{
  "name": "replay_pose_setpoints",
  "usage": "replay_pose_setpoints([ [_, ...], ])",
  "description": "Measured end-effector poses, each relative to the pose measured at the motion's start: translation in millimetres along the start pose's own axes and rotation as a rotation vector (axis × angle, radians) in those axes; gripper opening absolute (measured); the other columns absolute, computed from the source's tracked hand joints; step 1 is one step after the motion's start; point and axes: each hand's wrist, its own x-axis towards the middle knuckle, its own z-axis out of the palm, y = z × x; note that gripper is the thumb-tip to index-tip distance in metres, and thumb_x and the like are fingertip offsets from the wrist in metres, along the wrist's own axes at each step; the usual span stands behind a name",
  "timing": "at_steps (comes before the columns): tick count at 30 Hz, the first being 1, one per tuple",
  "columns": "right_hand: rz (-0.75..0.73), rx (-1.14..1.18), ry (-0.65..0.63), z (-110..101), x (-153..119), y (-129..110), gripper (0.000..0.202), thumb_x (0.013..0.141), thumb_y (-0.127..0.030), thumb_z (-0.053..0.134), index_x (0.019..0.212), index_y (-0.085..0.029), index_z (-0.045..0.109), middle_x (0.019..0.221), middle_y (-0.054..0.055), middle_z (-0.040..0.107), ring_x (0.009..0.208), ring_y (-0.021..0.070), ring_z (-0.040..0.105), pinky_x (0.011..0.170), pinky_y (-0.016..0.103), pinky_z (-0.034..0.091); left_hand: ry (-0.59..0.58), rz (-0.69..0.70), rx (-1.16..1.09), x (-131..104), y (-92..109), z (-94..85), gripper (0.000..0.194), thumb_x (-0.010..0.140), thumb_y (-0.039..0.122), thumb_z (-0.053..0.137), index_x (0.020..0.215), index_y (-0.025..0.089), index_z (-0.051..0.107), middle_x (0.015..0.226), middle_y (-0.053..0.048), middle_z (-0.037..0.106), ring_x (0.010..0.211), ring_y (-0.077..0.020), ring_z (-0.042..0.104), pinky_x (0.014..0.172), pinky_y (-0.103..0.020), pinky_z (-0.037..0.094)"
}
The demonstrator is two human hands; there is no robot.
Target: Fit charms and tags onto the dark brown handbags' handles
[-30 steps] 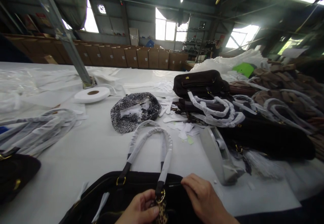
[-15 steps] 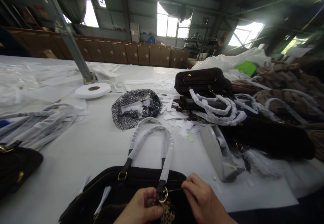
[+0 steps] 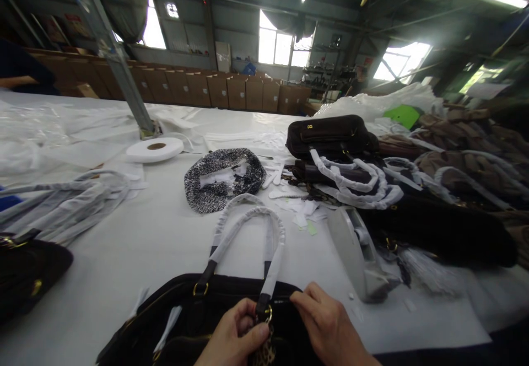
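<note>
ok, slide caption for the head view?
Both hands, left and right, pinch the black bag at its handle ring.

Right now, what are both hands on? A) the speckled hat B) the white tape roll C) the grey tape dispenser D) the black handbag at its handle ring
D: the left hand pinches by the gold ring at the handle base of the black handbag, and the right hand grips the bag's top edge beside it.

My left hand [image 3: 237, 335] pinches the gold ring [image 3: 268, 315] at the base of the wrapped handle [image 3: 248, 231] — my right hand [image 3: 326, 327] touches the black bag [image 3: 185, 322] just beside it, on the white worktop [image 3: 157, 239].
</note>
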Motion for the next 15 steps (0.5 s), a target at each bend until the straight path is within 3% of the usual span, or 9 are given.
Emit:
replay_pose_setpoints([
  [8, -0.099, -0.182, 0.036, -5.1, 12.8, 8.0, 0.029, 0.087, -0.008, 0.035, 0.089, -0.022, 0.060, 0.076, 0.003, 0.049, 0.063, 0.0131, 0.050, 0.056, 0.022, 0.036, -0.042, 0.029, -0.039, 10.2, -12.9, -11.0, 0.039, 0.055, 0.032, 0.084, 0.068, 0.014, 0.052, 0.065, -0.001, 0.063, 0.059, -0.0108, 0.056, 0.058, -0.022, 0.042],
  [12, -0.045, -0.076, -0.008, -4.9, 14.8, 2.6, 0.026, 0.090, -0.013, 0.035, 0.086, -0.022, 0.059, 0.076, 0.002, 0.049, 0.064, 0.0129, 0.051, 0.058, 0.022, 0.038, -0.113, -0.032, -0.099, 6.2, -5.8, -13.7, 0.041, 0.055, 0.035, 0.084, 0.072, 0.013, 0.055, 0.067, -0.003, 0.064, 0.060, -0.0105, 0.057, 0.058, -0.021, 0.043],
  [15, -0.004, 0.063, -0.006, -5.1, 11.9, -3.1, 0.024, 0.091, -0.017, 0.035, 0.088, -0.021, 0.059, 0.077, 0.002, 0.050, 0.067, 0.0126, 0.052, 0.061, 0.022, 0.040, -0.156, -0.110, -0.030, 2.1, 3.2, -15.9, 0.039, 0.060, 0.038, 0.080, 0.082, 0.014, 0.059, 0.060, 0.002, 0.060, 0.043, -0.0035, 0.047, 0.045, -0.015, 0.036],
])
